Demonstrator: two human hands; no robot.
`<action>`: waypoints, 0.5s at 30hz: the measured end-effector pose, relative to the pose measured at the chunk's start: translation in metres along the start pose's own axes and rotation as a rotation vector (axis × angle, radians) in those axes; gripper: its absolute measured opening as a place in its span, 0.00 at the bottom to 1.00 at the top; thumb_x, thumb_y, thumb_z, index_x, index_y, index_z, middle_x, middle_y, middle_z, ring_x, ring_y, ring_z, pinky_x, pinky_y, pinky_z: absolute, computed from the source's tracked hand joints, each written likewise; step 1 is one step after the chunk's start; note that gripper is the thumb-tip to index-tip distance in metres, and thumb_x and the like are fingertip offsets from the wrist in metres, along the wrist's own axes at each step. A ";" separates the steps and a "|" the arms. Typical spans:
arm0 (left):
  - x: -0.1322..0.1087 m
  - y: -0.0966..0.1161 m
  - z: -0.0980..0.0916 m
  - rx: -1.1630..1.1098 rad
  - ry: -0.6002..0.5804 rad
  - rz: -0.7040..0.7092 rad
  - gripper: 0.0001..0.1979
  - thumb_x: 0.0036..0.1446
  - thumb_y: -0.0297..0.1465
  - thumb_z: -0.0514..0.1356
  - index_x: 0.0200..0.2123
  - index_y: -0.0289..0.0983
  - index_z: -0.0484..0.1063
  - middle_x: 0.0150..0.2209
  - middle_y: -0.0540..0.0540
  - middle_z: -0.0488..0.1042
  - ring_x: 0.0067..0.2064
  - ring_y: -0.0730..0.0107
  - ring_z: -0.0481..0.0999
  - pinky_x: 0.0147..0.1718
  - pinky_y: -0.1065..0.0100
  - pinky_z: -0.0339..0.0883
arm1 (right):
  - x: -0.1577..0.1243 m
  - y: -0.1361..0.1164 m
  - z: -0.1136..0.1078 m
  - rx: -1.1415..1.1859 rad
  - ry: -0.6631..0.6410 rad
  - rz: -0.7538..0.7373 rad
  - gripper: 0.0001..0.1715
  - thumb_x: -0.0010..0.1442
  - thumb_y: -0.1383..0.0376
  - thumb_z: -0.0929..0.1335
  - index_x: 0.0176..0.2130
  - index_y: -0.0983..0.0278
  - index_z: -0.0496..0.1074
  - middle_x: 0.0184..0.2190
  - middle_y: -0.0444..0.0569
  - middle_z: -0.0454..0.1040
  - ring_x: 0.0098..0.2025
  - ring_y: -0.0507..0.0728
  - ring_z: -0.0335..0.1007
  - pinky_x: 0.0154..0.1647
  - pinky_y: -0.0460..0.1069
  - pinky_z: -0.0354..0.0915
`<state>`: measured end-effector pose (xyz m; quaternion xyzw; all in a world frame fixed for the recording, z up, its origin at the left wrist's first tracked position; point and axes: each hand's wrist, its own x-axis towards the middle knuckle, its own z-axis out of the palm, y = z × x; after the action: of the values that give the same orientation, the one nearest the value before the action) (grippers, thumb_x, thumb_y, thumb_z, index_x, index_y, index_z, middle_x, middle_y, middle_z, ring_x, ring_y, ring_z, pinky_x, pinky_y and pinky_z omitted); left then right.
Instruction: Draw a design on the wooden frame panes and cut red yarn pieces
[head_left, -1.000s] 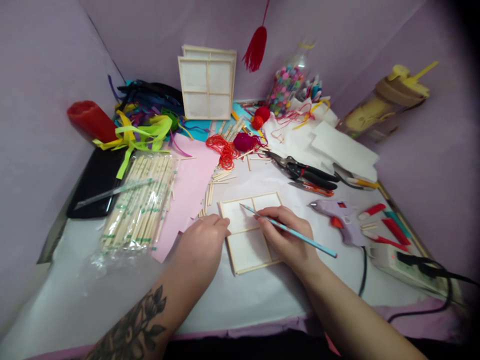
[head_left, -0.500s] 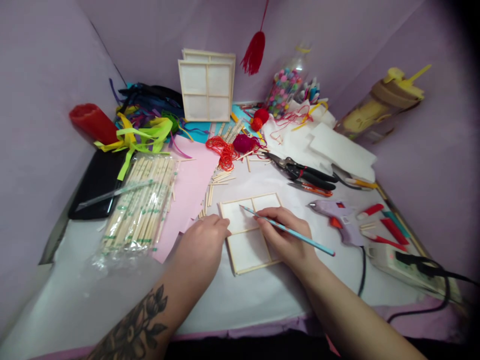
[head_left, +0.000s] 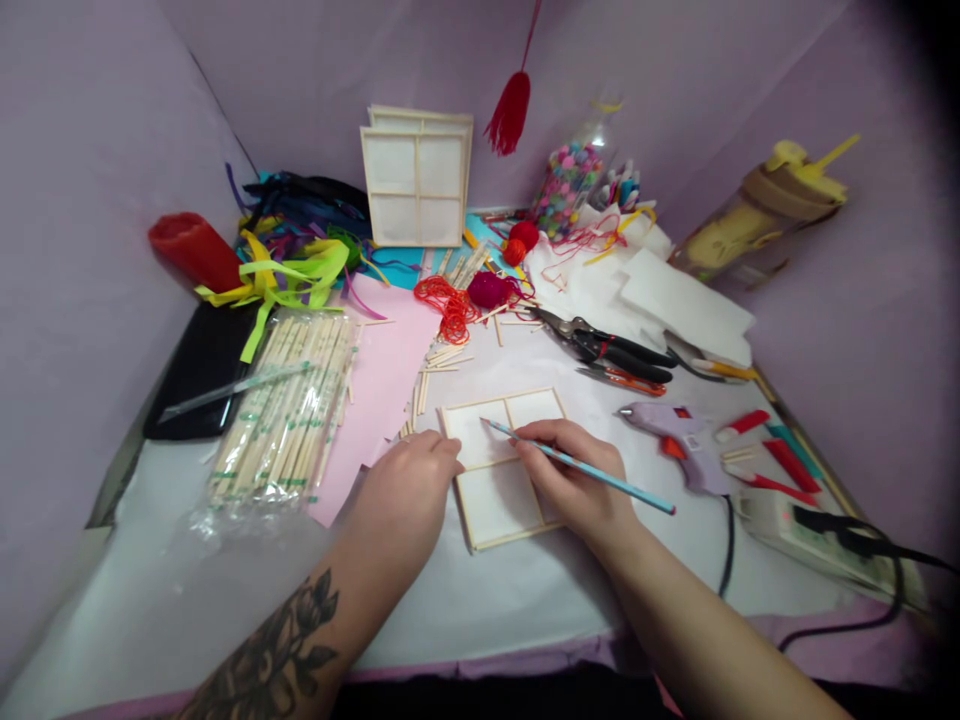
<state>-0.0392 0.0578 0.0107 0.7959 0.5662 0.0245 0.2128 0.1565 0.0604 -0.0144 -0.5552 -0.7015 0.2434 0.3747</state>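
Observation:
A square wooden-stick frame backed with white paper lies flat on the table in front of me. My right hand rests on its right half, closed around a light blue pencil whose tip touches the upper left pane. My left hand sits at the frame's left edge with its fingers curled, the fingertips touching the frame's rim and holding nothing.
A bag of wooden sticks lies at the left on pink paper. A purple glue gun, scissors, red markers and a power strip are at the right. Two finished frames lean on the back wall, with ribbons, red thread and a bead bottle.

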 end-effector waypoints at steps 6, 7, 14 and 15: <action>0.000 -0.001 0.002 0.001 0.017 0.016 0.10 0.62 0.25 0.58 0.45 0.33 0.76 0.41 0.42 0.78 0.44 0.60 0.77 0.46 0.59 0.71 | -0.002 -0.002 -0.005 0.041 -0.024 -0.072 0.05 0.57 0.69 0.68 0.30 0.63 0.74 0.24 0.44 0.74 0.26 0.52 0.71 0.28 0.46 0.66; 0.000 -0.001 0.002 0.002 0.019 0.017 0.10 0.62 0.25 0.58 0.45 0.33 0.76 0.41 0.42 0.78 0.44 0.60 0.77 0.46 0.59 0.71 | -0.002 -0.002 -0.004 0.039 -0.012 -0.062 0.04 0.57 0.68 0.68 0.31 0.63 0.75 0.25 0.44 0.75 0.27 0.52 0.71 0.28 0.46 0.66; -0.001 -0.001 0.000 -0.005 0.020 0.019 0.10 0.62 0.24 0.57 0.44 0.33 0.76 0.40 0.42 0.78 0.43 0.61 0.76 0.45 0.60 0.71 | -0.001 -0.004 -0.003 0.016 -0.018 -0.041 0.05 0.58 0.68 0.68 0.33 0.62 0.75 0.26 0.45 0.76 0.27 0.53 0.72 0.28 0.46 0.66; -0.001 -0.001 0.000 -0.007 0.020 0.023 0.10 0.62 0.24 0.57 0.44 0.34 0.76 0.40 0.42 0.78 0.43 0.61 0.76 0.45 0.60 0.71 | -0.001 -0.005 -0.004 0.020 -0.033 -0.055 0.05 0.57 0.68 0.67 0.32 0.62 0.75 0.24 0.44 0.75 0.26 0.52 0.71 0.27 0.46 0.66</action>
<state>-0.0405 0.0576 0.0102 0.8012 0.5593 0.0369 0.2094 0.1566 0.0577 -0.0085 -0.5277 -0.7202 0.2492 0.3751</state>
